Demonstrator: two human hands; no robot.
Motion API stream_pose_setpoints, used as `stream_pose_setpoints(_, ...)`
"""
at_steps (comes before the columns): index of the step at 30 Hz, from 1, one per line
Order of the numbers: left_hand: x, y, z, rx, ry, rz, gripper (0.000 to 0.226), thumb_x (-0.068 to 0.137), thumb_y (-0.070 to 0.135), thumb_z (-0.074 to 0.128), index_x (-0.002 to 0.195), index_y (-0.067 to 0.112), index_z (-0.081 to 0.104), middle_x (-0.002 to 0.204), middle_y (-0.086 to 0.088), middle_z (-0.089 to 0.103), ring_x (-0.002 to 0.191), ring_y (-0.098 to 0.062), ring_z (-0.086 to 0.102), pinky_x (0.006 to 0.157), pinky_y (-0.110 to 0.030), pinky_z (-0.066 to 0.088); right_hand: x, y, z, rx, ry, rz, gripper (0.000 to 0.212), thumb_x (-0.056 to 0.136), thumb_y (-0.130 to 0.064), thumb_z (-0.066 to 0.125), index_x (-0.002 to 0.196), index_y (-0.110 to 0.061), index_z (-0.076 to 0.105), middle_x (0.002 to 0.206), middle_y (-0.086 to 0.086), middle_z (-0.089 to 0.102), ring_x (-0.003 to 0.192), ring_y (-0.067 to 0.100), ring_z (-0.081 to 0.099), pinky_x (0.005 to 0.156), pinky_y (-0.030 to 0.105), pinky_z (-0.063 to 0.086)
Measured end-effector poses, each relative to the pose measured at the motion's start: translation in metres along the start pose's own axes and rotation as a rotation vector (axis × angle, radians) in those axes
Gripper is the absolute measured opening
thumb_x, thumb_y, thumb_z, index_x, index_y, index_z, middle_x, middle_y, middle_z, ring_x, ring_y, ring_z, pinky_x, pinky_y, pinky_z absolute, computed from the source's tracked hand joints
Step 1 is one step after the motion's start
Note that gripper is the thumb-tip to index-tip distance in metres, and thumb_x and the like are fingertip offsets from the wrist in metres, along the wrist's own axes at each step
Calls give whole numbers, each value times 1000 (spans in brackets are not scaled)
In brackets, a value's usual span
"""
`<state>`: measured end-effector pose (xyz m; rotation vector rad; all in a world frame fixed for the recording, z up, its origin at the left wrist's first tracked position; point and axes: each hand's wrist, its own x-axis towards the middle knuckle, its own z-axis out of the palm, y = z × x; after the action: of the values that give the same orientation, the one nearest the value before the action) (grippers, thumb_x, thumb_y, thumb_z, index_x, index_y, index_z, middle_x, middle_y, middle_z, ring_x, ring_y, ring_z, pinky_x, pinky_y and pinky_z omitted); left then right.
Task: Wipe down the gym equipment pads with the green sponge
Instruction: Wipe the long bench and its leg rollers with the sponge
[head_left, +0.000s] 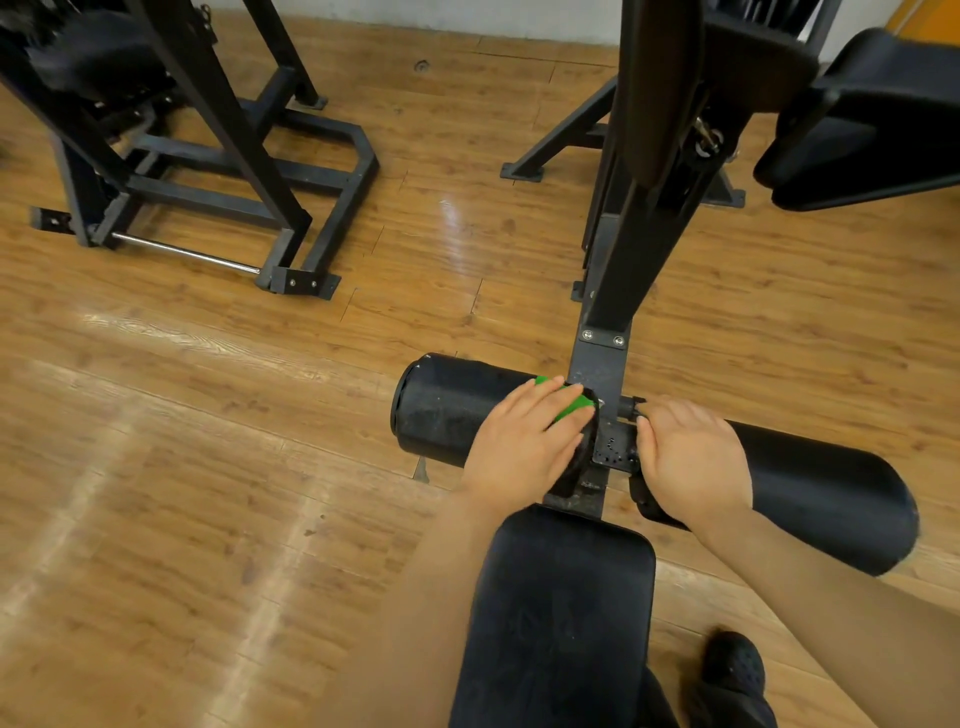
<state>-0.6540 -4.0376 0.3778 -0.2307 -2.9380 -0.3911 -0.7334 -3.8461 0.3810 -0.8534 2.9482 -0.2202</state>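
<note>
Green sponge (563, 400) under flat left hand (524, 447) | right hand (693, 457) flat on right roller pad (821, 499) | steel post (602, 374) between

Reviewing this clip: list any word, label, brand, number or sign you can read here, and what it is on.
None can be read.
The metal bracket between the left roller pad and right roller pad bears small pale marks, too small and blurred to read.
The seat pad, green sponge and floor show no text.

Glossy wooden plank floor (218, 415) spreads under and around both hands, catching pale light streaks. Far ahead to their left stands a black steel frame (218, 171); a pale wall (467, 15) runs beyond.
</note>
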Motion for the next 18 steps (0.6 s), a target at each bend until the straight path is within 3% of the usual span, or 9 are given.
stream_pose_setpoints(5,-2,-51,-27,-72,26,-282,36,96,28,41,115,15,69,121,-4,66,116,-23,58,108,-44,38,-1,-1,1,0,25,2,42,94,-28,34,99,-9,71,100,8,71,98,27,65,88,39,49)
stream_pose_setpoints(11,3,-99,-45,-177,-28,-589,30,100,23,44,114,10,67,112,-7,67,105,-25,57,89,-35,46,-2,-2,-1,-20,30,-2,21,94,-16,52,93,-8,71,97,9,71,97,29,65,87,39,49)
stream_pose_setpoints(15,4,-91,-44,-234,47,-668,26,97,19,49,112,7,68,110,-8,67,103,-23,57,83,-26,41,-2,1,3,4,47,-6,40,96,-27,36,97,-9,72,98,7,71,98,26,64,89,39,48)
stream_pose_setpoints(18,-7,-74,-37,-191,154,-667,27,96,19,50,113,7,67,116,-8,65,112,-24,55,94,-26,37,-5,0,4,6,54,-8,47,95,-30,31,98,-9,73,100,6,71,102,25,64,92,38,47)
